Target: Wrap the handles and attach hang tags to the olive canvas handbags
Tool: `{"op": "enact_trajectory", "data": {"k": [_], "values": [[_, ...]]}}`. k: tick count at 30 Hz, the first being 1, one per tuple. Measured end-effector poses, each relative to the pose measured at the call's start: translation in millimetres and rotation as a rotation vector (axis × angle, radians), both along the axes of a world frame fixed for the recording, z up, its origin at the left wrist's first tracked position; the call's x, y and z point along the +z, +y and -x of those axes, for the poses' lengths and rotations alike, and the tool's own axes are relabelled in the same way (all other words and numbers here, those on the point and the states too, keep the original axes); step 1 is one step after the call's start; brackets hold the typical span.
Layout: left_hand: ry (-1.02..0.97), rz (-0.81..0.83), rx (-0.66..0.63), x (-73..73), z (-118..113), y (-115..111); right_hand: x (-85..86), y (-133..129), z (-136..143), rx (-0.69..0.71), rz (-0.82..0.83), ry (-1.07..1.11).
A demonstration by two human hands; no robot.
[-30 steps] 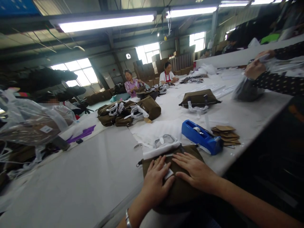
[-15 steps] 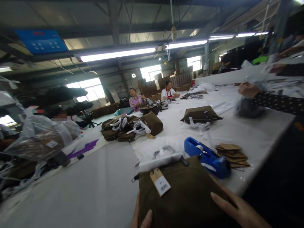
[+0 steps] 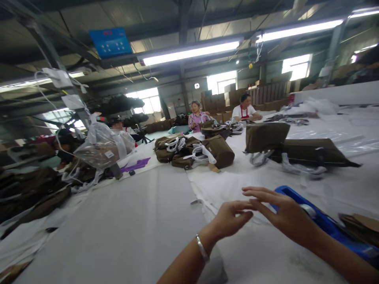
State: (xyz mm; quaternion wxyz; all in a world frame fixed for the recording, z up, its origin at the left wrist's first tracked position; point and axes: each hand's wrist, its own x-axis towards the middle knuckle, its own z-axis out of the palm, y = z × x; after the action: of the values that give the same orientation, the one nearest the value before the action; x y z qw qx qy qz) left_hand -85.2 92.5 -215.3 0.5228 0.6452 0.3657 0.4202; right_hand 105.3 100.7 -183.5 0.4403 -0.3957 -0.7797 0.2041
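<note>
The left hand [image 3: 231, 219] and right hand [image 3: 286, 215] are held over the table [image 3: 118, 225], palms down, fingers loosely extended and thumbs apart. Their fingertips overlap in view — whether they touch cannot be told. A silver bracelet [image 3: 202, 248] circles the left wrist. Beyond the fingertips lies a white sheet [image 3: 219, 187]. At three o'clock, just beside the right hand, sits a blue tape dispenser [image 3: 324, 225], with brown paper pieces [image 3: 364, 223] past it. The nearest bag [image 3: 266, 137], dark olive, is at twelve to one o'clock, its body overlapping the left end of a long bag [image 3: 310, 154] at one to two. A bag pile [image 3: 220, 152] with white-wrapped handles lies toward eleven — behind it, a person in a patterned top [image 3: 194, 121]. A clear plastic bag [image 3: 102, 152] stands toward ten.
</note>
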Motion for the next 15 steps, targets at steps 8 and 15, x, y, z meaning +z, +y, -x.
{"op": "enact_trajectory", "data": {"k": [8, 15], "values": [[-0.293, 0.378, 0.395, -100.1, 94, 31, -57.3, 152, 154, 0.279, 0.665, 0.285], [-0.466, 0.607, 0.388, -131.3, 83, 51, -100.3, 280, 315, 0.264, 0.806, 0.51]]}}
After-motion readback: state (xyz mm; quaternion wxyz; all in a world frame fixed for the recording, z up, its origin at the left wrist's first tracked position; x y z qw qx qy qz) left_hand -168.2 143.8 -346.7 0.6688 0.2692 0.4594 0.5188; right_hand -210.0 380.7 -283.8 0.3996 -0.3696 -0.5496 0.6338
